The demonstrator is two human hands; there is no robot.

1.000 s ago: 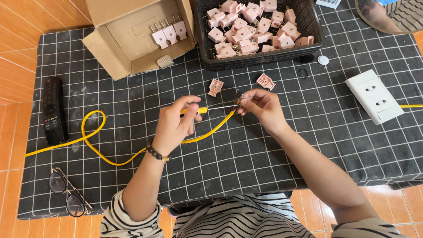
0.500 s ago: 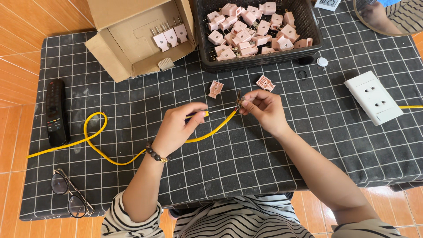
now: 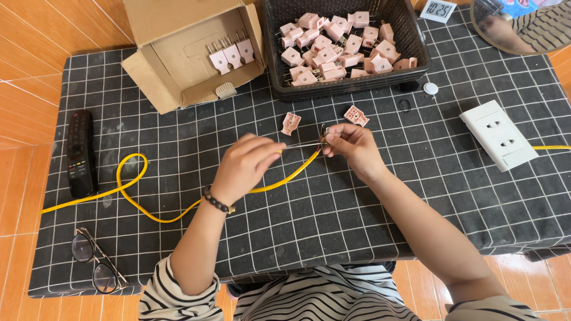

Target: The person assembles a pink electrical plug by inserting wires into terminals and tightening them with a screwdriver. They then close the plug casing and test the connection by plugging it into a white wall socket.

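Observation:
My left hand (image 3: 247, 166) pinches the end of a yellow cable (image 3: 134, 199) at the middle of the black checked table cover (image 3: 357, 226). The cable loops away to the left across the cover. My right hand (image 3: 351, 145) holds small metal plug prongs (image 3: 323, 135) right at the cable's stripped end. Two pink plug shell halves lie just beyond my hands, one (image 3: 290, 123) at the left and one (image 3: 355, 115) at the right.
A black basket (image 3: 416, 41) with several pink plugs stands at the back. A cardboard box (image 3: 172, 65) holding three plugs is at the back left. A white socket block (image 3: 499, 135) lies right, a black remote (image 3: 79, 153) left, glasses (image 3: 95, 264) front left.
My left hand has slid slightly down the cable and the cable's end has straightened toward my right hand. My right hand stays in place with the prongs.

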